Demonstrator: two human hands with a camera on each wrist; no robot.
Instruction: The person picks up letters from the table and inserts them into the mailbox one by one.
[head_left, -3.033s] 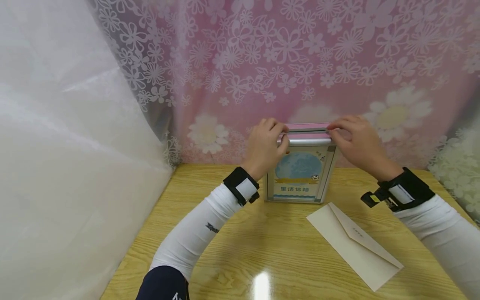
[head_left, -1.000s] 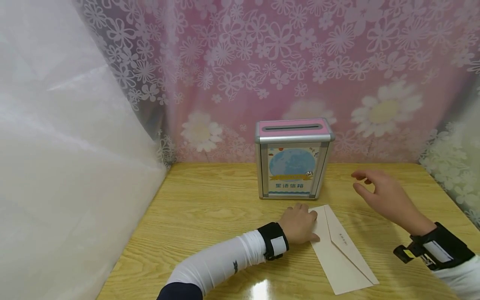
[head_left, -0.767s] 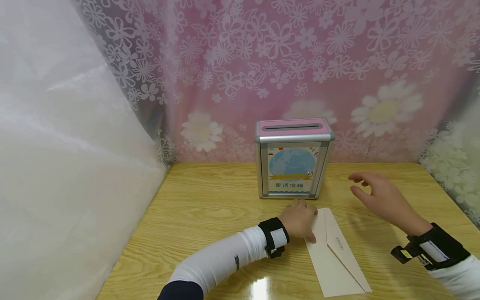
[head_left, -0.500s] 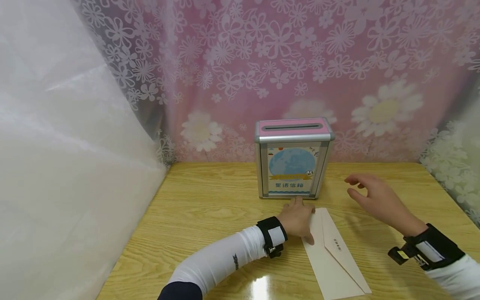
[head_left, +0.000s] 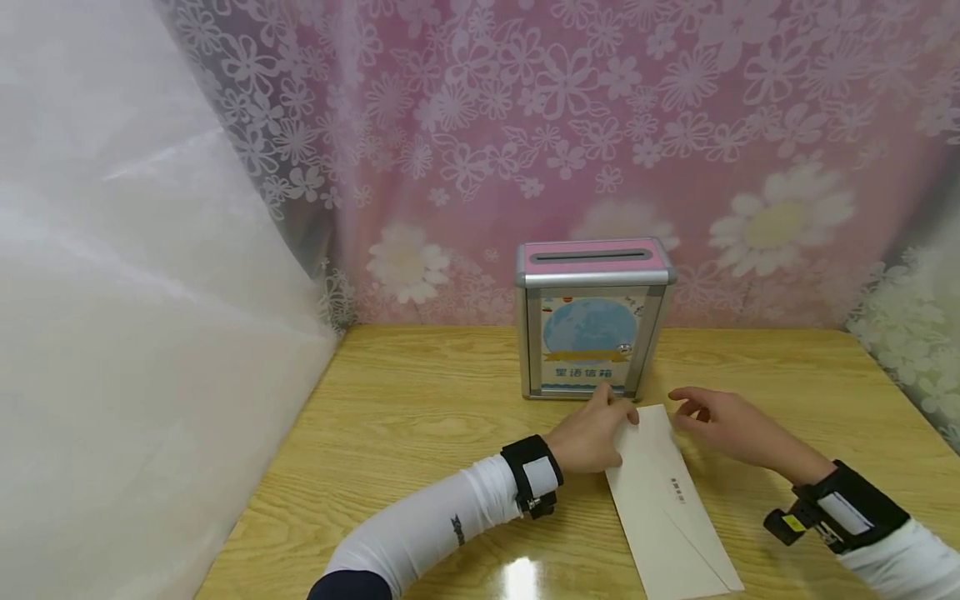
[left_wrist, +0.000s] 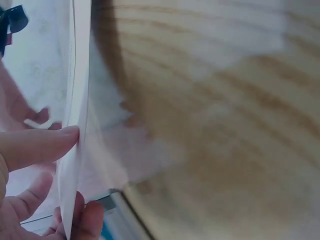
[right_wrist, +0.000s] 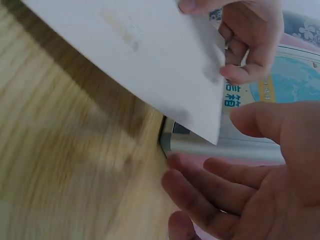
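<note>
My left hand [head_left: 588, 433] pinches a cream envelope [head_left: 667, 508] near its far left corner, thumb on one side and fingers on the other. The left wrist view shows the envelope [left_wrist: 77, 90] edge-on between them, lifted off the table. Just past the envelope's far right corner is my right hand [head_left: 738, 427], empty. In the right wrist view, this hand's thumb and fingers [right_wrist: 200, 195] stand apart around that corner without gripping it. Close behind both hands stands a silver-framed letter box [head_left: 592, 333] with a pink top and a narrow slot [head_left: 592, 256].
The wood-grain table [head_left: 397, 433] extends to the left of the letter box and toward me. A pink floral curtain [head_left: 480, 125] hangs behind the table's back edge. White sheeting [head_left: 135, 333] borders the left side, and a pale floral cloth [head_left: 907, 333] the right.
Both hands left the letter box's top. My left hand took hold of the envelope, shifted it left and lifted it. The right hand has moved left, close to the envelope's far corner.
</note>
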